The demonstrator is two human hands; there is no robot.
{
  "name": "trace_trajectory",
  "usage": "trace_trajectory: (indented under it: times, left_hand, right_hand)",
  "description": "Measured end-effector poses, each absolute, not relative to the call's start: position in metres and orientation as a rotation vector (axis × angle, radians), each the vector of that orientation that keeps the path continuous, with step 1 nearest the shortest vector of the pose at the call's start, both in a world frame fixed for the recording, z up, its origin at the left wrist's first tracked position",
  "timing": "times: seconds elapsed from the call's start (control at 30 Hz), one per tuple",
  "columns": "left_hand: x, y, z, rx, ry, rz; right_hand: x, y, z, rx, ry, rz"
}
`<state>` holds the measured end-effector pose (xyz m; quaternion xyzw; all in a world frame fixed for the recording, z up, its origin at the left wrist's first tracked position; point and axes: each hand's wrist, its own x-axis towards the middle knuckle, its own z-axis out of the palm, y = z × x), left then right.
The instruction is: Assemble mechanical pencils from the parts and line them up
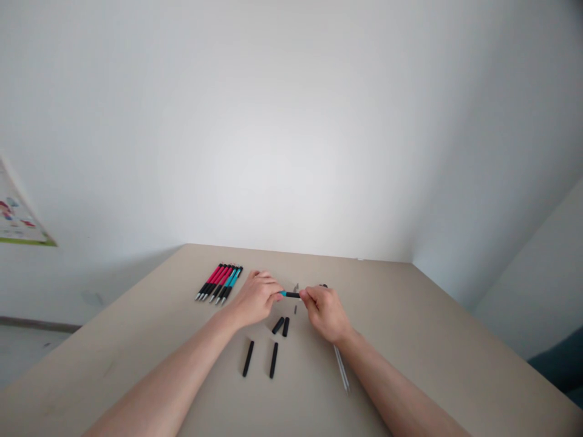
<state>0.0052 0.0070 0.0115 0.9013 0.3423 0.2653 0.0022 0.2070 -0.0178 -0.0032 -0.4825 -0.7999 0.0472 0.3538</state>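
Observation:
Between my two hands is a pen (292, 295) with a blue part on the left and a black part on the right, held roughly level above the table. My left hand (260, 297) pinches its blue end. The fingers of my right hand (324, 311) are closed on its black end. Below them lie two short black tubes (285, 326), and nearer to me two longer black tubes (274, 360). A tiny grey piece (296, 309) rests just under the pen. Thin whitish rods (342, 369) lie partly hidden under my right hand and forearm.
A row of several red and blue pens (219, 283) with black grips lies left of my left hand. The beige table (410, 328) meets a pale wall at its back edge. A poster (20, 212) hangs at the far left. Something dark teal (560, 361) shows at the right edge.

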Motion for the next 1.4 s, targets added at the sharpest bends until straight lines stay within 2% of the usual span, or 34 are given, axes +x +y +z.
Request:
trace_trajectory:
  times: [0.2,0.47,0.7,0.87,1.0,1.13,1.23,1.4]
  left_hand:
    - [0.005,0.009,0.011,2.779,1.118,1.015]
    - [-0.001,0.012,0.007,2.767,1.146,1.064]
    - [-0.001,0.012,0.010,2.820,1.152,1.176]
    - [-0.003,0.012,0.009,2.732,1.117,1.163]
    - [-0.004,0.016,0.005,2.558,1.116,1.376]
    - [0.002,0.021,0.000,2.057,1.177,1.597]
    - [0.011,0.020,-0.002,1.717,0.974,1.500]
    - [0.021,0.008,0.006,1.443,0.768,1.323]
  right_hand:
    - [0.206,-0.020,-0.003,-1.300,-2.001,0.240]
    - [0.209,-0.019,-0.004,-1.281,-1.943,0.166]
    - [0.205,-0.018,-0.009,-1.345,-1.835,0.596]
    - [0.209,-0.020,-0.002,-1.201,-1.910,0.337]
    - [0.210,-0.020,-0.002,-1.149,-1.937,0.229]
    - [0.204,-0.020,-0.006,-1.189,-1.820,0.484]
    - [0.196,-0.024,-0.007,-1.131,-1.756,0.777]
    - [0.188,-0.033,-0.001,-1.044,-1.838,0.998]
